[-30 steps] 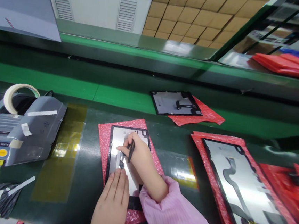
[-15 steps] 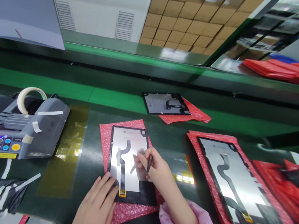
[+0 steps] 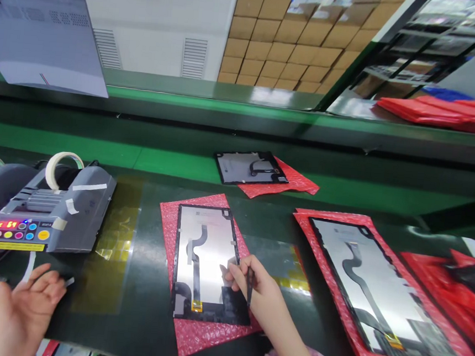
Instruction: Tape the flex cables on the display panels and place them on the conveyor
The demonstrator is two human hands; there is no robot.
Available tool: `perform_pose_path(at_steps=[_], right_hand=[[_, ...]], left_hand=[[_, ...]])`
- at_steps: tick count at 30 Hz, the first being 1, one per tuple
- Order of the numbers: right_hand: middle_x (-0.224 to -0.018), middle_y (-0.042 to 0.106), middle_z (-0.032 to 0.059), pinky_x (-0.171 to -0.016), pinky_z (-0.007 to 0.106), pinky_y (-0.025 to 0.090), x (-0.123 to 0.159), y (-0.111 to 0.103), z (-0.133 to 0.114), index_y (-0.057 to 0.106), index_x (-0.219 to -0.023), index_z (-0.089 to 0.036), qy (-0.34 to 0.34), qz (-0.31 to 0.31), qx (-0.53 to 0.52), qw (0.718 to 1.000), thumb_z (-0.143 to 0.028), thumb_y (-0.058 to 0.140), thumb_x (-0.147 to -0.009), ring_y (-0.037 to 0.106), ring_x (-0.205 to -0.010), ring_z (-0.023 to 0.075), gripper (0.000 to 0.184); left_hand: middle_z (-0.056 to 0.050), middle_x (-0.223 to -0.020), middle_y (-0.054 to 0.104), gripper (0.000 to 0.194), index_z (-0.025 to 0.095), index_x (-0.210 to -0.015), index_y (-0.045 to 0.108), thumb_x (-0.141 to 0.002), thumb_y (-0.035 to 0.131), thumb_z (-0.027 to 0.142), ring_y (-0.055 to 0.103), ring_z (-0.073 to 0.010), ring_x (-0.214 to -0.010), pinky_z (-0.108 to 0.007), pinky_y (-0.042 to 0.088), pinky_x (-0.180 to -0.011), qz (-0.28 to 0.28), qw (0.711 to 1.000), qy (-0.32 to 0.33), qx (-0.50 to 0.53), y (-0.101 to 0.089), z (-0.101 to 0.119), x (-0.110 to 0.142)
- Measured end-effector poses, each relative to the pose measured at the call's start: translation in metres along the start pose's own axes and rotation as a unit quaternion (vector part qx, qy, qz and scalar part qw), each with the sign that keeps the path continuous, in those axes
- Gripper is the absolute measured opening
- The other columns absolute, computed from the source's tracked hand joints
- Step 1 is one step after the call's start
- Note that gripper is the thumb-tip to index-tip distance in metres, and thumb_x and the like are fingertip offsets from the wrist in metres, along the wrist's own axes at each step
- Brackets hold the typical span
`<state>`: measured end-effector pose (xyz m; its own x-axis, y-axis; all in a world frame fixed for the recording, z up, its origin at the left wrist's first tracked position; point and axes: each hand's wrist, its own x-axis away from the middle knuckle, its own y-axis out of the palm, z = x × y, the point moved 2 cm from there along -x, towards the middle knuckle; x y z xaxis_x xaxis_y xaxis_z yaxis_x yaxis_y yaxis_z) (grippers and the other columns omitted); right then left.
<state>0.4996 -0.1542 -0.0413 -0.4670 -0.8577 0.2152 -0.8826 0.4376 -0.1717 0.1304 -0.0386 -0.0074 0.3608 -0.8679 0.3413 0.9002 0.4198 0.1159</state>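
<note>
Hands apart: right hand (image 3: pixel 258 290) pinching tweezers (image 3: pixel 249 285) over panel (image 3: pixel 205 261), left hand (image 3: pixel 22 306) open, palm-up.

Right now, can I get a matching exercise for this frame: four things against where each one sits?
Things:
1. tape roll
2. right hand
3. left hand
4. far panel

Places:
A. open, palm up, near the loose tape strips at the bench's lower left
B. on top of the grey tape dispenser
C. holding a thin dark tool at the right edge of the middle panel
D. on a red bubble sheet by the green belt

Pairs: 1-B, 2-C, 3-A, 4-D
</note>
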Motion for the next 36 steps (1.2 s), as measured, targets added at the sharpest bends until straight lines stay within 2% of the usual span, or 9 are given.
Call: perform_pose_path(at_steps=[3, 8, 11, 13, 16, 19, 22, 32, 36], right_hand=[[-0.062, 0.065, 0.0008, -0.063, 0.035, 0.049, 0.000, 0.001, 0.000, 0.041, -0.068, -0.027, -0.003, -0.004, 0.006, 1.000, -0.074, 0.066, -0.074, 0.059, -0.058, 0.0187, 0.054], [-0.060, 0.062, -0.0001, -0.065, 0.036, 0.049, 0.001, 0.001, 0.000, 0.041, -0.067, -0.026, -0.003, -0.004, 0.005, 1.000, -0.075, 0.065, -0.073, 0.059, -0.060, 0.0193, 0.054], [-0.059, 0.060, -0.0009, -0.064, 0.035, 0.049, 0.003, 0.003, -0.002, 0.041, -0.067, -0.026, -0.010, -0.012, 0.005, 1.000, -0.074, 0.064, -0.075, 0.059, -0.059, 0.0191, 0.053], [-0.059, 0.060, -0.0012, -0.062, 0.034, 0.049, 0.005, 0.006, -0.009, 0.040, -0.068, -0.026, -0.019, -0.034, -0.012, 0.999, -0.074, 0.063, -0.076, 0.059, -0.058, 0.0183, 0.053], [-0.075, 0.069, 0.0028, -0.062, 0.032, 0.050, 0.010, 0.013, -0.023, 0.038, -0.072, -0.026, -0.013, -0.122, -0.066, 0.990, -0.071, 0.067, -0.076, 0.062, -0.062, 0.0171, 0.054], [-0.096, 0.073, 0.0069, -0.065, 0.032, 0.051, 0.013, 0.021, -0.036, 0.037, -0.077, -0.026, 0.001, -0.214, -0.104, 0.971, -0.066, 0.074, -0.072, 0.065, -0.071, 0.0166, 0.055], [-0.084, 0.071, 0.0018, -0.066, 0.030, 0.050, 0.008, 0.022, -0.040, 0.036, -0.076, -0.026, -0.001, -0.217, -0.114, 0.969, -0.061, 0.078, -0.070, 0.064, -0.069, 0.0157, 0.056], [-0.072, 0.068, -0.0007, -0.063, 0.030, 0.046, -0.019, 0.022, -0.039, 0.034, -0.071, -0.026, -0.018, -0.152, -0.057, 0.987, -0.063, 0.076, -0.070, 0.060, -0.064, 0.0162, 0.056], [-0.067, 0.064, -0.0015, -0.061, 0.030, 0.045, -0.032, 0.012, -0.041, 0.034, -0.069, -0.026, -0.050, -0.088, -0.045, 0.994, -0.064, 0.074, -0.070, 0.056, -0.061, 0.0157, 0.056]], left_hand=[[0.009, -0.045, 0.044, 0.038, 0.025, -0.066, 0.060, -0.077, 0.070, 0.060, 0.036, -0.0084, -0.043, -0.025, 0.047, -0.043, -0.022, 0.999, 0.039, -0.022, -0.006, 0.009, 0.002], [0.007, -0.046, 0.037, 0.038, 0.023, -0.056, 0.053, -0.067, 0.079, 0.049, 0.032, -0.0091, -0.044, -0.024, 0.044, -0.042, -0.013, 0.995, 0.094, -0.034, -0.008, 0.008, 0.010], [0.007, -0.048, 0.045, 0.041, 0.023, -0.058, 0.054, -0.078, 0.072, 0.054, 0.041, -0.0107, -0.049, -0.023, 0.043, -0.046, -0.091, 0.979, 0.137, -0.122, 0.006, 0.002, 0.026], [0.005, -0.051, 0.052, 0.042, 0.023, -0.062, 0.056, -0.086, 0.061, 0.058, 0.049, -0.0131, -0.052, -0.025, 0.045, -0.050, -0.231, 0.930, 0.174, -0.225, 0.029, -0.004, 0.045], [0.001, -0.063, 0.060, 0.038, 0.022, -0.070, 0.058, -0.096, 0.046, 0.047, 0.056, -0.0145, -0.059, -0.026, 0.048, -0.058, -0.449, 0.797, 0.201, -0.350, 0.075, -0.016, 0.077], [0.000, -0.076, 0.064, 0.026, 0.023, -0.081, 0.057, -0.098, 0.038, 0.031, 0.059, -0.0158, -0.068, -0.026, 0.047, -0.064, -0.523, 0.700, 0.255, -0.415, 0.116, -0.020, 0.095], [-0.001, -0.077, 0.065, 0.023, 0.023, -0.087, 0.056, -0.096, 0.035, 0.023, 0.059, -0.0173, -0.069, -0.028, 0.045, -0.065, -0.537, 0.650, 0.303, -0.444, 0.141, -0.021, 0.096], [0.001, -0.072, 0.059, 0.021, 0.023, -0.082, 0.051, -0.097, 0.036, 0.027, 0.057, -0.0163, -0.065, -0.026, 0.041, -0.060, -0.531, 0.668, 0.276, -0.443, 0.164, -0.026, 0.085], [0.000, -0.080, 0.063, 0.020, 0.021, -0.096, 0.056, -0.098, 0.037, 0.029, 0.060, -0.0167, -0.070, -0.028, 0.046, -0.066, -0.503, 0.709, 0.246, -0.429, 0.166, -0.027, 0.076]])
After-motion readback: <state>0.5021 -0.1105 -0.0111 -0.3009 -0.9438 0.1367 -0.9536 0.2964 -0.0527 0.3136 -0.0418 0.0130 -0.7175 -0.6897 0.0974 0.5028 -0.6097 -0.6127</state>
